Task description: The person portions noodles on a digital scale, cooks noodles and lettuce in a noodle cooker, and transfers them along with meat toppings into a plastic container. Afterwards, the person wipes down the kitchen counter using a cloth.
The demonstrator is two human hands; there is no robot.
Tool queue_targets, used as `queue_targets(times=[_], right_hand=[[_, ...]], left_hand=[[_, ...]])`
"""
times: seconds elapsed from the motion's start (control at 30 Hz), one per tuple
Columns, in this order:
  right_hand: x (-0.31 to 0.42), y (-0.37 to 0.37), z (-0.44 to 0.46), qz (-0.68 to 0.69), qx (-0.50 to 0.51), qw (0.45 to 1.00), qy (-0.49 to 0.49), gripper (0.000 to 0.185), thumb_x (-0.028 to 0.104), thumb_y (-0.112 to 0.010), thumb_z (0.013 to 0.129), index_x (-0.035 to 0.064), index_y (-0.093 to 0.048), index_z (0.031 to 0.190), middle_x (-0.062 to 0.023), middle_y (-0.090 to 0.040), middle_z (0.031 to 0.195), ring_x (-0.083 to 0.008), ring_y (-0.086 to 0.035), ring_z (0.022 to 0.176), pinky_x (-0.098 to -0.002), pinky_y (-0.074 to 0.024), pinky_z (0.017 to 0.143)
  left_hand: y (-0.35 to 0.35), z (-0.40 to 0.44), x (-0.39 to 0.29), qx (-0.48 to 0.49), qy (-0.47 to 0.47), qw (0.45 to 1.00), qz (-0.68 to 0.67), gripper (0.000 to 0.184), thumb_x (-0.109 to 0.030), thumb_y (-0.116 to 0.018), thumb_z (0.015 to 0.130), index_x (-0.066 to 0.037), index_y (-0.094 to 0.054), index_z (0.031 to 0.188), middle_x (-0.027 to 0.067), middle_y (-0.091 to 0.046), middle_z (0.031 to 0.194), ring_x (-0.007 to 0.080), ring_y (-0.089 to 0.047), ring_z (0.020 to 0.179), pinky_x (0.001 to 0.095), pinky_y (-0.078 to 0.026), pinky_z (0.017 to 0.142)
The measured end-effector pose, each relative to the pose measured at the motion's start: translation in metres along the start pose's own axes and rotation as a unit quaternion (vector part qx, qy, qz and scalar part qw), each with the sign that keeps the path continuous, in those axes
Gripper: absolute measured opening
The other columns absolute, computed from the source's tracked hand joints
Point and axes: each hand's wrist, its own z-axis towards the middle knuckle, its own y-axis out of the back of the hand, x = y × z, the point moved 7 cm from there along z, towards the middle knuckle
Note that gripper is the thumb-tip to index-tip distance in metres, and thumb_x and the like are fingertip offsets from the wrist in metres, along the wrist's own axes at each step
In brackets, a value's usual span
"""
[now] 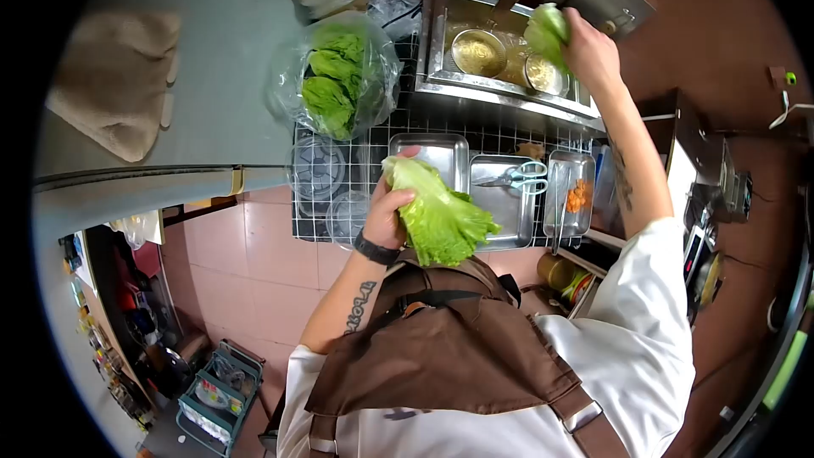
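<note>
My left hand (388,212) is closed round the pale stem end of a green lettuce leaf (441,219), held above the wire rack in front of my apron. At the upper right, my right hand (591,49) grips a smaller piece of lettuce (548,32) over the metal basin of liquid (509,95). Two round strainers, one on the left (479,53) and one on the right (544,74), sit in that basin. A clear plastic bag (380,76) at the upper left contains more lettuce leaves (331,85).
Metal trays (431,142) stand on the wire rack (373,146). Scissors with light blue handles (530,178) lie across one tray, and orange pieces (579,196) are in another at the right. A beige towel (119,85) lies on the counter at the left.
</note>
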Motion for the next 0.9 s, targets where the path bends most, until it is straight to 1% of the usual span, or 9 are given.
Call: queue_targets(times=[0.1,0.17,0.23,0.33,0.4,0.67,0.77,0.83,0.9], right_hand=[[-0.001,-0.076,0.028,-0.166,0.042,0.975,0.141,0.023,0.016,-0.053,0.093,0.0119,-0.052,0.116,-0.0074,-0.066,0.097,-0.0272,-0.068,0.089,-0.0396,-0.0525,0.073],[0.011,-0.087,0.029,-0.174,0.142,0.966,0.129,0.061,0.030,-0.073,0.083,0.0097,-0.047,0.134,-0.0068,-0.059,0.119,-0.0263,-0.059,0.110,-0.0361,-0.0489,0.089],[0.021,-0.060,0.029,-0.075,-0.036,0.979,0.186,0.055,0.035,-0.075,0.082,0.0094,-0.057,0.126,-0.0086,-0.063,0.100,-0.0272,-0.064,0.097,-0.0378,-0.0505,0.083],[0.025,-0.006,0.010,0.120,-0.063,0.989,0.054,0.040,0.029,-0.075,0.083,0.0058,-0.064,0.114,-0.0097,-0.064,0.094,-0.0290,-0.063,0.095,-0.0394,-0.0508,0.083],[0.041,0.007,-0.028,0.395,-0.026,0.912,-0.107,0.020,0.014,-0.070,0.088,0.0010,-0.069,0.103,-0.0104,-0.069,0.089,-0.0210,-0.067,0.083,-0.0338,-0.0520,0.078],[0.194,-0.015,-0.204,0.481,0.188,0.856,-0.037,0.024,0.019,-0.072,0.085,0.0019,-0.070,0.100,-0.0125,-0.067,0.086,-0.0276,-0.067,0.081,-0.0363,-0.0542,0.074],[0.204,-0.017,-0.242,0.473,0.240,0.846,-0.058,0.026,0.022,-0.074,0.084,0.0032,-0.070,0.102,-0.0128,-0.068,0.088,-0.0283,-0.068,0.080,-0.0378,-0.0550,0.073],[0.199,-0.012,-0.252,0.449,0.244,0.857,-0.062,0.027,0.023,-0.074,0.084,0.0041,-0.069,0.103,-0.0129,-0.069,0.089,-0.0284,-0.069,0.080,-0.0379,-0.0551,0.072],[0.186,-0.014,-0.263,0.440,0.251,0.856,-0.098,0.028,0.024,-0.074,0.084,0.0047,-0.069,0.105,-0.0131,-0.069,0.089,-0.0288,-0.069,0.080,-0.0380,-0.0552,0.072]], left_hand=[[0.024,-0.014,-0.002,-0.044,-0.026,0.999,-0.006,0.077,-0.016,-0.065,0.075,-0.004,-0.037,0.146,0.0164,-0.061,0.114,0.0298,-0.062,0.105,0.0435,-0.051,0.097],[0.035,-0.027,-0.005,-0.068,-0.041,0.997,-0.003,0.078,-0.019,-0.066,0.075,-0.005,-0.037,0.146,0.0172,-0.061,0.114,0.0302,-0.062,0.105,0.0446,-0.052,0.096],[0.044,-0.043,-0.008,-0.072,-0.044,0.996,-0.033,0.076,-0.012,-0.062,0.075,-0.002,-0.036,0.146,0.0152,-0.060,0.119,0.0289,-0.061,0.109,0.0425,-0.050,0.099],[0.061,-0.058,-0.012,-0.090,-0.065,0.993,-0.050,0.073,-0.010,-0.061,0.077,-0.002,-0.038,0.145,0.0157,-0.060,0.120,0.0298,-0.061,0.109,0.0432,-0.050,0.099],[0.077,-0.054,-0.014,-0.136,-0.077,0.986,-0.054,0.069,-0.008,-0.060,0.078,-0.002,-0.040,0.144,0.0161,-0.060,0.121,0.0299,-0.061,0.110,0.0437,-0.050,0.099],[0.105,0.093,-0.131,-0.252,-0.072,0.962,0.076,0.032,-0.012,-0.066,0.090,-0.007,-0.059,0.121,0.0104,-0.067,0.111,0.0263,-0.066,0.102,0.0412,-0.056,0.085],[0.163,0.174,-0.167,-0.328,-0.072,0.917,0.215,0.074,-0.030,-0.076,0.078,0.004,-0.046,0.136,0.0218,-0.058,0.127,0.0291,-0.063,0.106,0.0431,-0.053,0.084],[0.162,0.192,-0.205,-0.355,-0.087,0.755,0.544,0.084,-0.030,-0.077,0.075,0.009,-0.041,0.139,0.0262,-0.054,0.136,0.0340,-0.061,0.113,0.0393,-0.050,0.093],[0.198,0.221,-0.206,-0.340,-0.051,0.792,0.504,0.089,-0.031,-0.080,0.078,0.007,-0.036,0.144,0.0226,-0.054,0.135,0.0314,-0.059,0.115,0.0451,-0.051,0.090]])
